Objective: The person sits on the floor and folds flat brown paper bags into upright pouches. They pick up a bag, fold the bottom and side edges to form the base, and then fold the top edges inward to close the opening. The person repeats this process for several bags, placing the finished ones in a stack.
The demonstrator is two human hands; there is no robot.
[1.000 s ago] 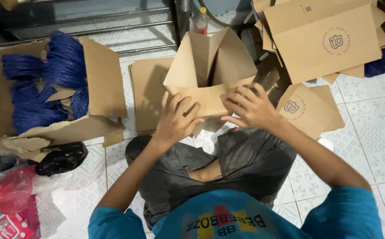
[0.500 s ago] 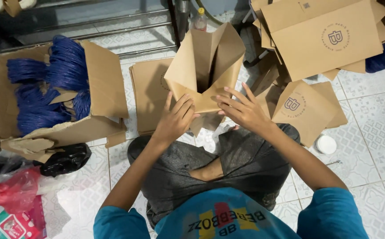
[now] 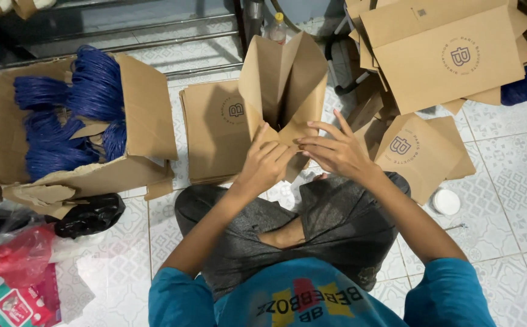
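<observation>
Two hands meet at the near, lower end of a brown paper bag (image 3: 283,91), which stands half-formed over the floor just ahead of the person's crossed legs. The left hand (image 3: 264,162) is pinched on the bag's bottom fold, fingers curled tight together; the right hand (image 3: 331,151) rests against the same fold with its fingers spread, so it touches the fold and does not clamp it. Both are equally near, side by side and touching at the fingertips. The bag's long axis runs away from the person, its open mouth pointing up and outward, its bottom end toward the hands. A flat bag stack (image 3: 215,130) lies just left of it, a box (image 3: 148,109) of blue cords (image 3: 63,115) farther left, and more bags (image 3: 451,54) lie piled to the right.
</observation>
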